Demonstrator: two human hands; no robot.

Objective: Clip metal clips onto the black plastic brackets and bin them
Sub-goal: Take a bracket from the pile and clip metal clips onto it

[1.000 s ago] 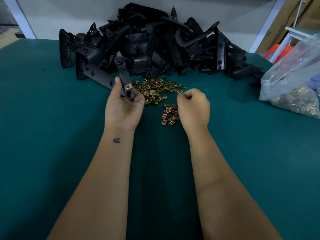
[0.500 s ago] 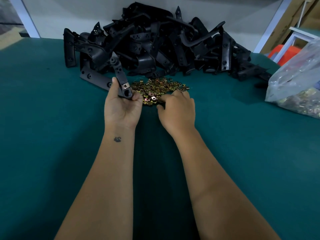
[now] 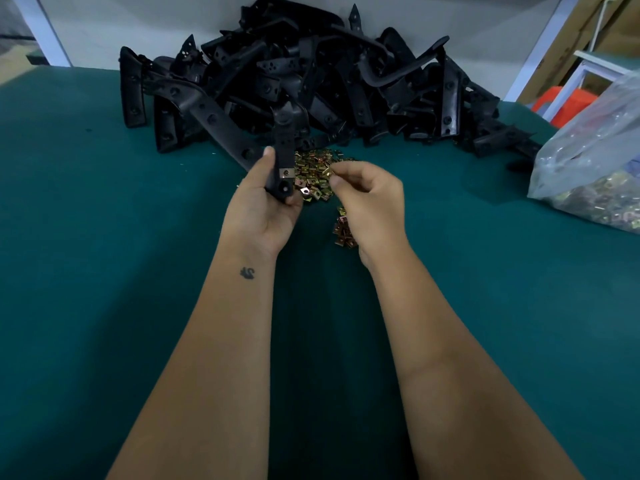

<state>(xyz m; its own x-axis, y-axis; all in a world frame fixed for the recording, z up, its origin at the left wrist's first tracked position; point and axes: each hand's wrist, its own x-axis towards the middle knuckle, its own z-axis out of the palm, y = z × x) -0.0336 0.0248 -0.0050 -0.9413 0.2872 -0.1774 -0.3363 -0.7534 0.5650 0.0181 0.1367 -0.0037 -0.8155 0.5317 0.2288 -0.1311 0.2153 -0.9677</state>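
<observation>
We see the long black plastic bracket held upright just left of frame centre, lower end gripped in the left hand, thumb up its left edge, fingers curled round the bottom. It's a flat matte strip w/ round holes along it and a rounded top end. One silvery metal clip already sits on it just above the fingers, small square plate w/ a hole in the middle.

The right hand, just right of centre, pinches a small brass-coloured metal clip btwn thumb and forefinger, other fingers loosely curled. That clip is close to the bracket but not touching it.

Behind both hands, a loose pile of brass-toned clips lies on the teal felt-like table cover; shiny, folded, squarish bits. A smaller cluster of clips sits partly hidden under the right hand.

Upper centre of the frame: a big heap of black plastic brackets, tangled, some straight strips, some curved, all w/ a dull sheen. Right edge: a clear crinkly plastic bag w/ more metal bits inside, resting on the table.
</observation>
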